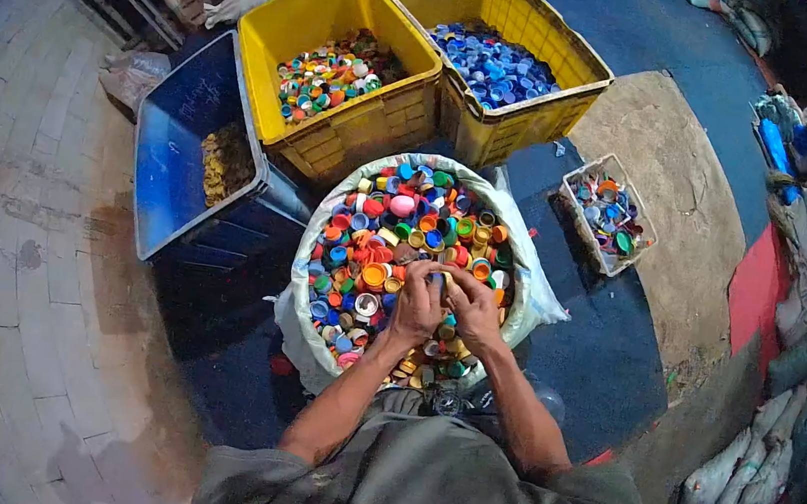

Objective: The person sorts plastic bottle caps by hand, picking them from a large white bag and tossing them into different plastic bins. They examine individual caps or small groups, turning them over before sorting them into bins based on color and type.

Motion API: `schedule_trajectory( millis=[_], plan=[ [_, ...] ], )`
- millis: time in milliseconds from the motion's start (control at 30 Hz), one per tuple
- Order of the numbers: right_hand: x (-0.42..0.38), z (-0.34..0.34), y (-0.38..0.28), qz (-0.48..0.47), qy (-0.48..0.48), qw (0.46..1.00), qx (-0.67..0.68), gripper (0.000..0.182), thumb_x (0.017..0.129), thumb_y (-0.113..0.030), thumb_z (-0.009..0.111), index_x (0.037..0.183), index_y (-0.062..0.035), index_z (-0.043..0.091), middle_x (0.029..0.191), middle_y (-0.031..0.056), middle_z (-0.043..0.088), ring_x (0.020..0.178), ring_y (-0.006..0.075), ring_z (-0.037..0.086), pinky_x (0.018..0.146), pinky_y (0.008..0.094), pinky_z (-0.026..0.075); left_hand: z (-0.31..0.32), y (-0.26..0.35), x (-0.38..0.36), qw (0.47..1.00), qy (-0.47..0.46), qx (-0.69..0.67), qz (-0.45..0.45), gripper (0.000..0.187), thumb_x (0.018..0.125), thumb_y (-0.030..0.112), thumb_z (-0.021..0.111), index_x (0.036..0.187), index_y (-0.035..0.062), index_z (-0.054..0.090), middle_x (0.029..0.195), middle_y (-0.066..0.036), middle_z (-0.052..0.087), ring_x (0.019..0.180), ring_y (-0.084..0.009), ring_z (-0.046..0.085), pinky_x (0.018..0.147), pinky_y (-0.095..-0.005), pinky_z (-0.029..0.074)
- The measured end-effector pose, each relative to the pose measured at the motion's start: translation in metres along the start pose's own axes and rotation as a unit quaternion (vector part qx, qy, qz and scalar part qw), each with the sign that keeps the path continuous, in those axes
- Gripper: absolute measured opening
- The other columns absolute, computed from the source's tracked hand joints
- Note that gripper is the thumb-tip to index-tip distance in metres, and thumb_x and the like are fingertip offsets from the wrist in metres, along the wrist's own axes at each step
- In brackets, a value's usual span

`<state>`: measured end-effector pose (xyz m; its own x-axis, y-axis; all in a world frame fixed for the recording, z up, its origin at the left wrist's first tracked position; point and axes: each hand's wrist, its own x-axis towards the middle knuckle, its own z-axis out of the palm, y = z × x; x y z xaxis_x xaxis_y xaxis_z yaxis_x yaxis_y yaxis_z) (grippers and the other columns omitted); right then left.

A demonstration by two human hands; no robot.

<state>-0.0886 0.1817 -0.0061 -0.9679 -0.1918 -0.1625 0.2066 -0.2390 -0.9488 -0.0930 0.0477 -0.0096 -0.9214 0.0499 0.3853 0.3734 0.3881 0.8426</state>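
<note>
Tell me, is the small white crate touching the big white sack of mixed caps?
Apart. The head view shows a strip of dark blue floor between the crate and the sack.

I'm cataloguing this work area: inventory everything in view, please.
Sack: one, white, centre
Yellow bins: two, yellow, beyond sack
Bottle caps: many, multicoloured, in sack and left yellow bin
Blue caps: many, blue, right yellow bin
Blue bin: one, blue, left of sack
Yellowish pieces: many, tan, in blue bin
Basket: one, whitish, right of sack
Small items: many, mixed, in basket
Brown sheet: one, brown, right floor
Red sheet: one, red, far right
Stacked sacks: several, pale, lower right
Plastic bag: one, pale, far left
Paved floor: one, grey, left
Elsewhere: too dim
Shirt: one, dark grey, bottom
Left hand, right hand: two, bare, over caps
</note>
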Motion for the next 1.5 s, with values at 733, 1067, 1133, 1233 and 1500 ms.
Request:
schedule_trajectory(
  millis=[733,1067,1133,1233,1500],
  plan=[
    [0.016,-0.027,-0.006,0.105,0.104,0.965,0.216,0.012,0.083,-0.012,0.063,0.092,-0.0073,0.056,0.083,0.0025,0.06,0.072,0.0104,0.058,0.063,0.0245,0.046,-0.027,-0.033,0.058,0.966,-0.085,0.223,-0.102,0.049,0.081,0.016,0.068,0.124,0.0044,0.049,0.114,-0.02,0.061,0.104,-0.0378,0.06,0.084,-0.0444,0.049],
    [0.024,-0.023,0.014,0.067,0.123,0.99,-0.019,0.02,0.083,-0.016,0.068,0.095,-0.0023,0.06,0.087,0.0041,0.062,0.076,0.0139,0.06,0.065,0.0301,0.048,-0.023,-0.043,0.063,0.97,-0.069,0.22,-0.079,0.034,0.084,0.012,0.062,0.117,0.0023,0.057,0.106,-0.02,0.06,0.098,-0.039,0.059,0.084,-0.0438,0.048],
    [0.029,-0.021,0.012,0.04,0.122,0.976,-0.177,0.023,0.081,-0.016,0.069,0.096,-0.0015,0.06,0.088,0.0087,0.063,0.077,0.0184,0.062,0.065,0.0328,0.049,-0.024,-0.041,0.062,0.976,-0.03,0.203,-0.072,0.033,0.085,0.012,0.061,0.117,0.0013,0.057,0.102,-0.019,0.06,0.095,-0.0395,0.059,0.084,-0.0431,0.048],
    [0.041,-0.017,0.012,-0.066,0.112,0.933,-0.335,0.026,0.079,-0.016,0.07,0.1,-0.0034,0.061,0.092,0.0143,0.063,0.08,0.0265,0.064,0.065,0.0368,0.05,-0.029,-0.045,0.055,0.982,0.024,0.183,-0.049,0.03,0.089,0.015,0.059,0.117,0.0028,0.057,0.101,-0.014,0.061,0.087,-0.0291,0.062,0.072,-0.0382,0.05],
    [0.062,-0.003,0.011,-0.132,0.089,0.871,-0.465,0.025,0.076,-0.015,0.071,0.098,-0.0071,0.062,0.088,0.0137,0.055,0.081,0.0329,0.058,0.07,0.0407,0.047,-0.068,0.003,0.035,0.766,0.071,-0.502,-0.395,0.026,0.097,0.028,0.053,0.113,0.0072,0.058,0.096,-0.002,0.063,0.082,-0.0124,0.061,0.061,-0.0239,0.048]
  ],
)
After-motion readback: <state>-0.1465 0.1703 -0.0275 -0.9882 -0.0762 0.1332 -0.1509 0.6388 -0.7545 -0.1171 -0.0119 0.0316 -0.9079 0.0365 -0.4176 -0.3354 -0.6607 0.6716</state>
